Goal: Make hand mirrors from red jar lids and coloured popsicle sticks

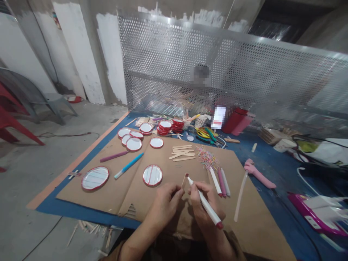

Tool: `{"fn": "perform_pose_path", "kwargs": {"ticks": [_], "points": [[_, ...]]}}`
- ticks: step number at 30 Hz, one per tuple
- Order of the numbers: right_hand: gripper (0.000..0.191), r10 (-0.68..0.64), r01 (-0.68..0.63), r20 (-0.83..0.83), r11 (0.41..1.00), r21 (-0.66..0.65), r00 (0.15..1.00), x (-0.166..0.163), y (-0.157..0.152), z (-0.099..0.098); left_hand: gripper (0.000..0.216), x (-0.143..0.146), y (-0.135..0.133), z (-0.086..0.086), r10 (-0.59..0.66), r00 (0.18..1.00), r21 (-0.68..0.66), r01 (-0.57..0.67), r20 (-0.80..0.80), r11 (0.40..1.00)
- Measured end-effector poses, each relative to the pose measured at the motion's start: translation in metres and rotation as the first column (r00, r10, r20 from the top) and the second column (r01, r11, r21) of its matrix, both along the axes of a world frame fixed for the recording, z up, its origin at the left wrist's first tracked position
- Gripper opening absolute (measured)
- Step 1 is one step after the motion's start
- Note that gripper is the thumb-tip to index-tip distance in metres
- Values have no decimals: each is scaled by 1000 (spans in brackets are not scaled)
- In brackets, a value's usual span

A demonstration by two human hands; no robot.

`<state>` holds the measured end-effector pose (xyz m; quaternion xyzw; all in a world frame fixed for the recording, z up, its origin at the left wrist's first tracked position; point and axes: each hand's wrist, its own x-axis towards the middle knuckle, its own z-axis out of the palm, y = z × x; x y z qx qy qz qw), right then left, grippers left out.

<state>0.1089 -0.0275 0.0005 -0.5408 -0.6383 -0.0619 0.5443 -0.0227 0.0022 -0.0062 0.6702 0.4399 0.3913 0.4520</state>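
Observation:
Pinched in my left hand (168, 203) is a wooden craft stick (184, 182), its far end coloured dark red. My right hand (205, 204) grips a white marker (208, 207) with a red end cap, and its tip meets or nearly meets the stick's coloured end. Beyond my hands lies a small pile of craft sticks (182, 153). Just left of my left hand is a round red-rimmed lid (152, 175) with strips across it. More markers (223, 182) lie right of my right hand, below a heap of small colourful pieces (206, 156).
A cardboard sheet (130, 186) covers much of the blue table. Larger round lid (95, 178), blue pen (129, 165) and purple marker (113, 156) lie left. Stacked red lids (164, 127) and scissors (206, 134) are farther back; a pink glue gun (259, 174) and purple power strip (317, 217) lie right.

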Motion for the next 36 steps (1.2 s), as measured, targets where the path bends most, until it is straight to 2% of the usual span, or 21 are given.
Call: {"fn": "perform_pose_path", "kwargs": {"ticks": [13, 18, 25, 31, 36], "points": [[7, 53, -53, 3, 998, -28, 999, 1, -1, -3, 29, 0, 0, 1, -6, 1000, -8, 6, -17, 1000], [6, 21, -21, -3, 999, -48, 1000, 0, -1, 1, 29, 0, 1, -1, -4, 1000, -17, 3, -23, 1000], [5, -40, 39, 24, 999, 31, 999, 0, -1, 4, 28, 0, 0, 0, 6, 1000, -2, -6, -13, 1000], [7, 15, -14, 31, 1000, -7, 999, 0, 0, 3, 28, 0, -1, -2, -3, 1000, -6, 3, 2, 1000], [7, -49, 49, -10, 999, 0, 999, 0, 0, 3, 27, 0, 1, -1, 9, 1000, 6, -9, -8, 1000]]}}
